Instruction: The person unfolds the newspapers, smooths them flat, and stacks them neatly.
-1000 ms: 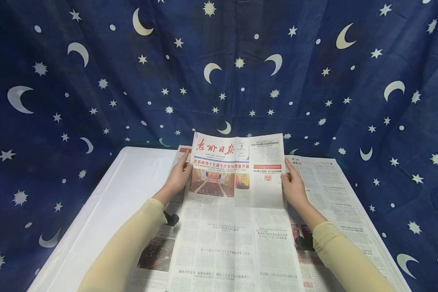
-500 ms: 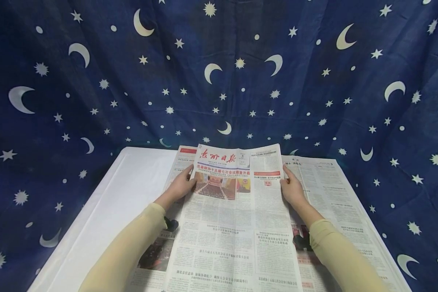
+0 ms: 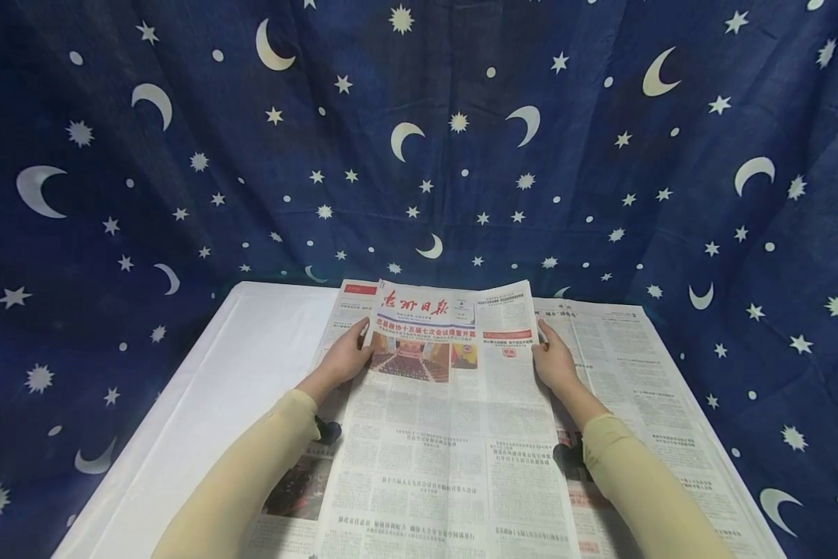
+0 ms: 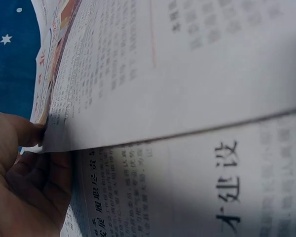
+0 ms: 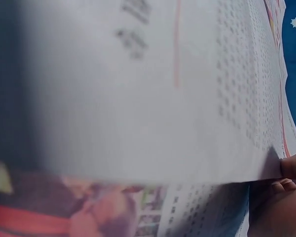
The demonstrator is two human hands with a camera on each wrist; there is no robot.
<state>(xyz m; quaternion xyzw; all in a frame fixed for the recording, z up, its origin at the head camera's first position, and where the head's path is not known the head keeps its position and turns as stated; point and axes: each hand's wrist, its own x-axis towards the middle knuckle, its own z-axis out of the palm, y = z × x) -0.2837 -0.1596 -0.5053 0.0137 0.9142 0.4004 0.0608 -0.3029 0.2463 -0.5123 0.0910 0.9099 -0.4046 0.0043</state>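
A newspaper page (image 3: 419, 419) with a red masthead and a photo of a hall stands raised at its far end, its near part reaching toward the camera. At its left edge my left hand (image 3: 345, 355) pinches the paper, thumb on top and fingers curled beneath, as the left wrist view shows with the hand (image 4: 32, 173). My right hand (image 3: 557, 363) pinches the opposite edge; in the right wrist view only part of that hand (image 5: 281, 202) shows. Under the held page lie other spread newspaper sheets (image 3: 628, 388), partly covered.
A white table (image 3: 237, 365) lies under the papers, its bare surface showing at the left. Behind it hangs a dark blue cloth (image 3: 363, 140) with moons and stars. A black wrist device (image 3: 329, 432) sits at each sleeve.
The page's far end has come down and tilted lower, with both hands lowering slightly. The right hand has shifted a little inward with its edge. Both hands keep their hold.
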